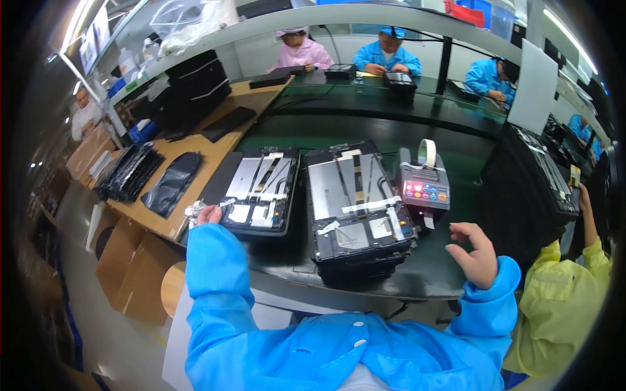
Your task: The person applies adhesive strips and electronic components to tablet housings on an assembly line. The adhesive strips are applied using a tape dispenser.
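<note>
Taping step, probably. Left hand [209,215] at corner of uncovered tablet [259,189] on bench [427,277]; cannot tell if fingers pinch. Right hand [477,257] empty, thumb spread; next move likely needs grip on tape strip [429,223].

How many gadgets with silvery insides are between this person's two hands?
2. The left gadget is beside the left hand; the middle gadget tops a stack, left of the tape machine. More underneath may be hidden.
</note>
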Action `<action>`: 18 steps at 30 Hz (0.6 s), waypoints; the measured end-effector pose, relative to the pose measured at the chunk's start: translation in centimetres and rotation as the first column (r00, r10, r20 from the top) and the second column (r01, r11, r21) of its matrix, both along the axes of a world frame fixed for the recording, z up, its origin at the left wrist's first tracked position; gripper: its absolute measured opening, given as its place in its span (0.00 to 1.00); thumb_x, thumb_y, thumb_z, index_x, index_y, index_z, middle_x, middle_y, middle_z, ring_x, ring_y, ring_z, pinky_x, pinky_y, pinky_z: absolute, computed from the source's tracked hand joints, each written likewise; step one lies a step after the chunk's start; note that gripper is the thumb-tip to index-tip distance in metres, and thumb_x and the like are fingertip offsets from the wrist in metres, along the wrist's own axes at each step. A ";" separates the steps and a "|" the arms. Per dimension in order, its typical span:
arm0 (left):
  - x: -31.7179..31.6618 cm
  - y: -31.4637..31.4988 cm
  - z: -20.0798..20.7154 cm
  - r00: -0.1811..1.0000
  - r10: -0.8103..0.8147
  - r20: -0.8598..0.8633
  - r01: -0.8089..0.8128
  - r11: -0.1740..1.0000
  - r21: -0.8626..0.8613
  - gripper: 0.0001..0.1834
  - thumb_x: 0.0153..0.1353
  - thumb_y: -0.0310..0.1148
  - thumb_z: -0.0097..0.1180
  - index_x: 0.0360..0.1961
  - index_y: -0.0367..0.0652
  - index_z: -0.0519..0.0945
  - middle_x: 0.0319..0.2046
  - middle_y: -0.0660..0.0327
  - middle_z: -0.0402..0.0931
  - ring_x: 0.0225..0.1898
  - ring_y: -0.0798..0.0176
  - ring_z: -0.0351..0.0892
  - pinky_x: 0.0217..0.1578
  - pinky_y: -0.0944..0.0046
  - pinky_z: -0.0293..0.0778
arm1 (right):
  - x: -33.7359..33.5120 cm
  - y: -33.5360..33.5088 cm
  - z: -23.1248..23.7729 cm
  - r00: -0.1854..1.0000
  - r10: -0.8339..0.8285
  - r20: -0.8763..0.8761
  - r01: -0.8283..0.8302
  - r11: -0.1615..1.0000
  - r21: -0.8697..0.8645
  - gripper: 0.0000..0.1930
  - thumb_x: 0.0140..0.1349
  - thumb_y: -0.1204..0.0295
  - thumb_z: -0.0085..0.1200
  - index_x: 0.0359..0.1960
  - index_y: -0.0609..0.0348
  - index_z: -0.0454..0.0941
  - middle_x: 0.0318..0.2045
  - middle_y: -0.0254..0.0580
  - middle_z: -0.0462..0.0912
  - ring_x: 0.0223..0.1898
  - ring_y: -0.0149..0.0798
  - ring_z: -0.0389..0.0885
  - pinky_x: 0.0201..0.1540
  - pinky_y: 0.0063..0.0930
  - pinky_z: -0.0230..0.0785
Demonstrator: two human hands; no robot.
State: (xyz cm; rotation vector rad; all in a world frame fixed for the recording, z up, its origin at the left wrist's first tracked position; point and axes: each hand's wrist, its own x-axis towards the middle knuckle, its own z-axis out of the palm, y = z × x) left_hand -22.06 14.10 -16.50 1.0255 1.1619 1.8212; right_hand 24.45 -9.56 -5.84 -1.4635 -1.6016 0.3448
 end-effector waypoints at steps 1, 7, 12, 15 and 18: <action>0.9 -0.2 -0.4 0.999 -0.035 0.032 0.035 0.999 0.002 0.12 0.50 0.27 0.56 0.37 0.42 0.73 0.32 0.62 0.74 0.34 0.70 0.71 0.38 0.71 0.68 | -0.1 -0.2 -0.1 1.000 -0.013 -0.018 0.012 1.000 -0.027 0.18 0.45 0.78 0.56 0.40 0.63 0.71 0.35 0.42 0.73 0.36 0.34 0.72 0.40 0.24 0.66; -0.3 1.8 -2.5 0.988 0.064 -0.137 -0.049 0.993 0.110 0.14 0.56 0.29 0.50 0.44 0.40 0.69 0.34 0.63 0.71 0.34 0.71 0.69 0.37 0.74 0.66 | -0.3 2.0 -2.6 0.943 -0.160 -0.293 0.121 0.982 -0.146 0.12 0.51 0.72 0.54 0.35 0.65 0.72 0.28 0.37 0.75 0.29 0.27 0.73 0.34 0.20 0.66; 3.0 -1.3 2.3 0.687 0.421 -0.593 -0.393 0.901 0.184 0.15 0.57 0.30 0.48 0.46 0.39 0.68 0.40 0.58 0.70 0.41 0.67 0.69 0.43 0.71 0.64 | -0.7 3.8 -7.0 0.696 -0.405 -0.593 0.159 0.892 -0.422 0.18 0.53 0.58 0.53 0.34 0.63 0.72 0.27 0.37 0.75 0.26 0.28 0.72 0.27 0.18 0.64; 5.8 -3.6 4.6 0.916 0.254 -0.311 -0.247 0.967 0.063 0.15 0.57 0.30 0.48 0.46 0.39 0.68 0.43 0.57 0.69 0.45 0.65 0.68 0.46 0.69 0.63 | -1.8 5.2 -8.9 0.423 -0.424 -0.801 0.034 0.891 -0.453 0.20 0.54 0.56 0.50 0.38 0.62 0.70 0.28 0.36 0.74 0.25 0.28 0.72 0.25 0.19 0.63; 8.5 -6.2 6.7 0.938 0.119 -0.327 -0.083 0.989 0.123 0.14 0.57 0.28 0.47 0.45 0.39 0.69 0.46 0.54 0.66 0.48 0.61 0.65 0.49 0.66 0.60 | -2.8 6.2 -8.4 0.248 -0.390 -0.887 0.055 0.920 -0.389 0.17 0.55 0.60 0.49 0.38 0.62 0.69 0.27 0.35 0.73 0.25 0.27 0.71 0.24 0.18 0.62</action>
